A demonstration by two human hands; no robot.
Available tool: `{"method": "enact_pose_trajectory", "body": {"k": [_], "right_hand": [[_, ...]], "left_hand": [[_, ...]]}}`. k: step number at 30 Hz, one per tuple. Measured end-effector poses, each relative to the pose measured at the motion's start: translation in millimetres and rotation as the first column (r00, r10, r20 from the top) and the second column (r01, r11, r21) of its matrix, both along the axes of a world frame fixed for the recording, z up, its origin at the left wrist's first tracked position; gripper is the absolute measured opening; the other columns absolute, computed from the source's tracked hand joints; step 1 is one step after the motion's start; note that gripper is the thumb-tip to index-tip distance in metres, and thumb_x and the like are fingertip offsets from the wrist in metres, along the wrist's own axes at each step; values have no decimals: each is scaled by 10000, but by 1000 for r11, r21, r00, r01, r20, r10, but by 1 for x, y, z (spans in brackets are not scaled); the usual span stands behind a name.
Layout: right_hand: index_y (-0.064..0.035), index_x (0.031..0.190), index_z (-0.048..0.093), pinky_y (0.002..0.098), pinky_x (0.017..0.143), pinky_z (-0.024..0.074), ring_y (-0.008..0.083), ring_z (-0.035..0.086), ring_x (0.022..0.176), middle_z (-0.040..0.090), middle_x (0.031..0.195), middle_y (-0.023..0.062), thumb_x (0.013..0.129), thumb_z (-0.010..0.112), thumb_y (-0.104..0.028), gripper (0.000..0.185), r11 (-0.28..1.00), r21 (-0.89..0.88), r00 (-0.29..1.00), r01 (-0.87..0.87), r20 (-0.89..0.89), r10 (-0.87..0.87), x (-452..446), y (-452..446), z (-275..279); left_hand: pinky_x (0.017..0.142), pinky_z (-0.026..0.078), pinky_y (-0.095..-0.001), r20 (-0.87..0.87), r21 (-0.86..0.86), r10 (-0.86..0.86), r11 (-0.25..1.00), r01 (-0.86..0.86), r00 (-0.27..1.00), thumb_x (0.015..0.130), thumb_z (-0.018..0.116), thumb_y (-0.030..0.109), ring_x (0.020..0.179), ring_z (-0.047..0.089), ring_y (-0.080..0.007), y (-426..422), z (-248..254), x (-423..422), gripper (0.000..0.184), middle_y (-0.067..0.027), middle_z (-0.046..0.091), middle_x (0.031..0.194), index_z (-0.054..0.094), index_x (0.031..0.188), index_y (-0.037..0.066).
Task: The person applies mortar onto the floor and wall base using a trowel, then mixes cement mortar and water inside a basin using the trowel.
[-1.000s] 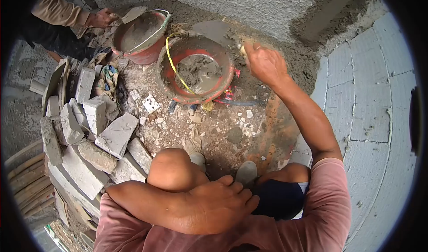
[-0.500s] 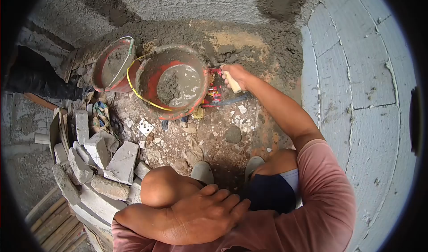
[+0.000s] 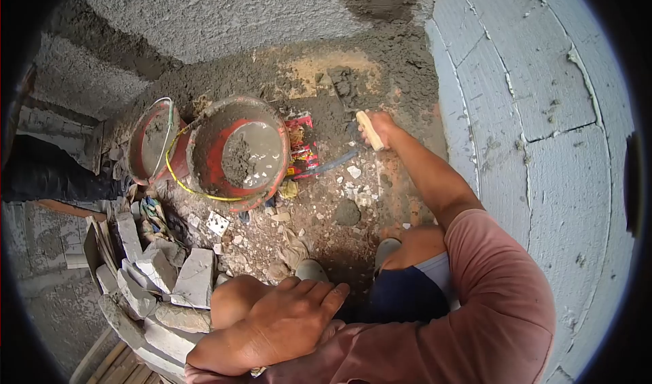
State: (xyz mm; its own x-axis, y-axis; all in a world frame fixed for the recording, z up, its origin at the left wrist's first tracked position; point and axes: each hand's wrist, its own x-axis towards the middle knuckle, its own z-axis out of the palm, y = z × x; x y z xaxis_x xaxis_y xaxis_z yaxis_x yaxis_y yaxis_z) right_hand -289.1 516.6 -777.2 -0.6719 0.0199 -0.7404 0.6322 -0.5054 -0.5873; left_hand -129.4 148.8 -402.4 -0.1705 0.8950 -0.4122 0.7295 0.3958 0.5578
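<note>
While the left hand lies slack by the knee, fingers unclenched, the right hand clasps the trowel, its blade at the mortar beyond the bucket. Scooping or spreading, apparently; the next move calls for a level blade.

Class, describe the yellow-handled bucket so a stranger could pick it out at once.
Find the rough grey wall at the top. Below it stands the red bucket nearest the right hand. Its yellow handle sets it apart from the neighbouring bucket, which has a pale handle.
</note>
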Motion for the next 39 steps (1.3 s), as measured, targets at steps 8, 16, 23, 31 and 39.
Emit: {"method": "enact_pose_trajectory", "body": {"k": [8, 16, 23, 31, 39], "right_hand": [[-103, 955, 549, 343, 486, 463, 167, 526, 565, 539, 731, 22, 1020, 591, -458, 362, 849, 24, 849, 528, -48, -527, -17, -11, 33], [-74, 967, 580, 365, 496, 493, 191, 580, 616, 601, 813, 68, 1000, 643, -370, 305, 951, -7, 943, 308, -132, -306, 2, 66, -4], [-99, 972, 571, 344, 498, 480, 176, 553, 597, 568, 790, 46, 1013, 622, -383, 291, 960, 120, 959, 254, -160, -234, 49, 54, 32], [-59, 1051, 593, 373, 479, 476, 178, 536, 556, 567, 756, 46, 1004, 625, -370, 316, 923, 341, 984, 179, -54, -171, 78, 90, 21], [86, 966, 693, 424, 568, 553, 292, 706, 592, 715, 843, 227, 882, 708, -327, 422, 387, 828, 904, -406, 300, 306, 99, 83, 20]], "left_hand": [[970, 504, -411, 29, 56, -21, 998, 19, 999, 937, 672, 331, 1089, 683, -322, 1, 7, 4, 549, -167, 699, 1180, 575, 1360, -5], [966, 519, -430, -14, -4, -41, 999, 41, 999, 959, 653, 368, 1093, 686, -339, 1, 2, 3, 547, -175, 701, 1187, 579, 1359, 3], [952, 528, -434, 4, 82, -42, 996, 41, 999, 960, 656, 383, 1092, 687, -334, -1, 10, 6, 553, -174, 702, 1190, 582, 1359, 7], [941, 530, -434, -28, 91, -23, 996, 26, 999, 956, 658, 387, 1078, 696, -325, 0, 14, -2, 549, -164, 707, 1187, 590, 1355, 16], [953, 524, -430, -1, 111, -52, 992, 51, 999, 949, 663, 388, 1078, 695, -324, -2, 7, -7, 560, -165, 705, 1190, 587, 1362, 18]]}}
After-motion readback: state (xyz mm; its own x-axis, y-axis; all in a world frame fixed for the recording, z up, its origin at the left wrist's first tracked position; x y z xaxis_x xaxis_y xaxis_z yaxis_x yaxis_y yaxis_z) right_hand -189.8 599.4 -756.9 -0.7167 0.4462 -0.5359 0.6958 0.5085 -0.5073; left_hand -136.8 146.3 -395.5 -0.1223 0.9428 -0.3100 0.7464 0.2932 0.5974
